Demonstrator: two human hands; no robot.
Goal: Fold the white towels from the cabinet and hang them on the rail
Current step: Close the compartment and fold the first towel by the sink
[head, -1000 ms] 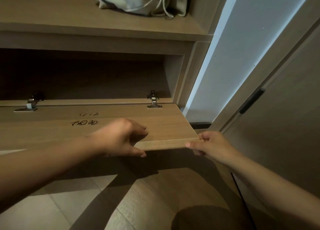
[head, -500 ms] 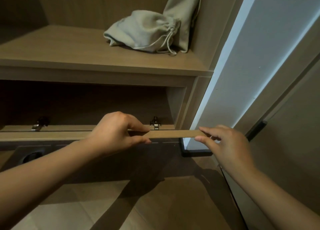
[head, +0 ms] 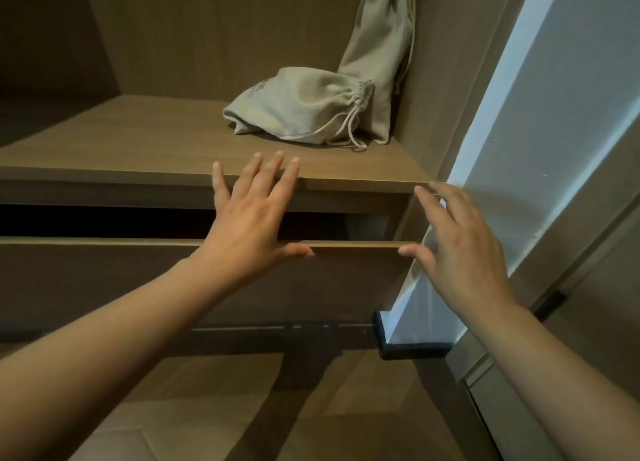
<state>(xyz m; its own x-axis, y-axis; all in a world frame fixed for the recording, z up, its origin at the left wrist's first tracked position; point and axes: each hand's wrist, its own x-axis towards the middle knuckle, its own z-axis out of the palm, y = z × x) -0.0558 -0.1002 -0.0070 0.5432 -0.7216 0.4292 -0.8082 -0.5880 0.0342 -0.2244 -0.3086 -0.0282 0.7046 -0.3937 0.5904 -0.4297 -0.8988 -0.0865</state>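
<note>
1. Wooden cabinet (head: 138,141): a drawstring bag (head: 298,110) lies on its shelf.
2. Flap door (head: 138,280): nearly closed, below the shelf.
3. Left hand (head: 252,225): fingers spread, empty, thumb at the door's top edge.
4. Right hand (head: 460,252): fingers spread, empty, at the door's right end.

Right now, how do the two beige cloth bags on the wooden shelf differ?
The front beige cloth drawstring bag rests on its side, bulged and rumpled; the rear beige cloth bag leans upright in the corner, flat. The front bag's cinched mouth shows; the rear bag's top is out of frame. Both are the same pale cloth, on the wooden shelf.
</note>
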